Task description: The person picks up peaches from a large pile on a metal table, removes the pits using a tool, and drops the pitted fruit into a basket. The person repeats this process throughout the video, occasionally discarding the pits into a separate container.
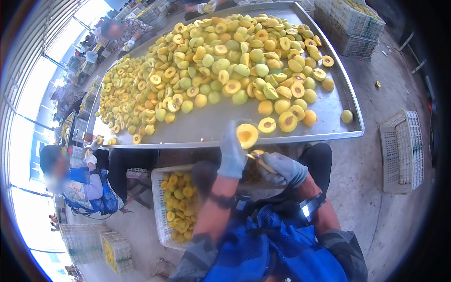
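Observation:
My left hand (232, 152), in a grey-white glove, holds a yellow peach half (247, 136) with its hollow cut face up, at the near edge of the metal table. Close to its right, my gloved right hand (284, 168) is closed around a small wooden-handled tool (266, 165). The tool's tip points toward the left hand; its exact shape is hard to make out. A bit of yellow fruit (257, 152) shows at that tip. Beyond both hands, a large heap of whole and halved peaches (202, 70) covers much of the metal table (206, 127), several halves with pits showing.
Below the table at left stands a white crate (157, 207) of peach halves. An empty-looking crate (401, 150) lies on the floor at right, with stacked crates (359, 28) behind. A co-worker (94, 183) sits at left; other people work at the far side.

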Demonstrator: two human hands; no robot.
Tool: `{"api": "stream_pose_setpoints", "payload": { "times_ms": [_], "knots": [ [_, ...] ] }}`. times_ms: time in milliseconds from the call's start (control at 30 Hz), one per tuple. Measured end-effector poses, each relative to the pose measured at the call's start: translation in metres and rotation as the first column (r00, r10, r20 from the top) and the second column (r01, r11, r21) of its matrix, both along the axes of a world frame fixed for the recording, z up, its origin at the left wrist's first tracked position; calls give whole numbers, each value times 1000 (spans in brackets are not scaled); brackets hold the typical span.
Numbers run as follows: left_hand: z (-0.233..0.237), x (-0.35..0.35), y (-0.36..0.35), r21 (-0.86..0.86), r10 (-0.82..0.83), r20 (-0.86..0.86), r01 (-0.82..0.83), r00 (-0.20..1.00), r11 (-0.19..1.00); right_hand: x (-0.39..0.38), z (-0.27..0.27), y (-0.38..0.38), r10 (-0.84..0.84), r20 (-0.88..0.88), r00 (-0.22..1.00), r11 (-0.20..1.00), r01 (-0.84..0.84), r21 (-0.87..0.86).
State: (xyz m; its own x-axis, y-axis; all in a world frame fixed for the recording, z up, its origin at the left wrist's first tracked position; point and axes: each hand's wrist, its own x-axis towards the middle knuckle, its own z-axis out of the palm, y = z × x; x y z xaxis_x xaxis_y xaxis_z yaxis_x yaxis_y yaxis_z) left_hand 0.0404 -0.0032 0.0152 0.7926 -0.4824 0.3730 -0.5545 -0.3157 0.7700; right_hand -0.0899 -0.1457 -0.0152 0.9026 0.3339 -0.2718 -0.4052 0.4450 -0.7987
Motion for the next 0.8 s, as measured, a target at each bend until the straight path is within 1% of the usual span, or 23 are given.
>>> {"api": "stream_pose_setpoints", "payload": {
  "times_ms": [33,100,133,200,233,300,333,367,400,433,467,500,533,567,667,733,800],
  "knots": [
    [-5,2,3,17,40,-19,-39,999,999,-2,8,0,-29,-40,999,994,25,-103],
    [-9,6,15,36,89,8,-89,996,995,-6,21,-3,-98,-111,989,949,59,-311],
    [-11,6,24,45,116,15,-117,993,992,-7,19,-3,-122,-85,989,934,85,-346],
    [-8,8,46,3,173,49,-173,984,985,-10,13,-5,-176,-26,984,900,150,-409],
    [-4,11,60,-19,197,66,-197,978,980,-10,11,-6,-172,-5,985,895,154,-419],
    [9,18,105,151,276,243,-317,930,936,-10,8,-7,-173,33,984,883,170,-438],
    [0,29,137,-160,350,-193,-381,917,911,-11,5,-7,-186,15,982,890,175,-421],
    [-6,35,168,-272,345,-426,-482,836,833,-12,2,-8,-198,-3,980,896,180,-406],
    [-12,40,198,-369,302,-625,-613,720,699,-13,-1,-9,-209,-21,978,903,184,-389],
    [-11,39,230,-344,371,-649,-691,664,636,-15,-3,-9,-208,-27,978,904,182,-388],
    [-38,50,291,-90,622,-465,-732,630,675,-16,-5,-8,-209,-32,977,905,181,-385],
    [-67,54,341,158,785,-198,-771,587,617,-16,-7,-8,-209,-36,977,907,180,-381],
    [-70,36,360,236,830,18,-809,558,539,-17,-13,-7,-215,-30,976,911,189,-365],
    [-68,27,369,288,825,237,-848,513,445,-17,-19,-6,-220,-23,975,915,199,-350],
    [-52,14,344,265,800,120,-795,589,546,-13,-29,0,-230,-48,972,920,201,-337],
    [-40,22,282,236,676,98,-677,730,697,-9,-30,1,-233,-77,969,922,195,-335],
    [-8,15,187,236,511,41,-506,858,830,-8,-31,3,-240,-98,966,925,196,-327]
  ]
}}
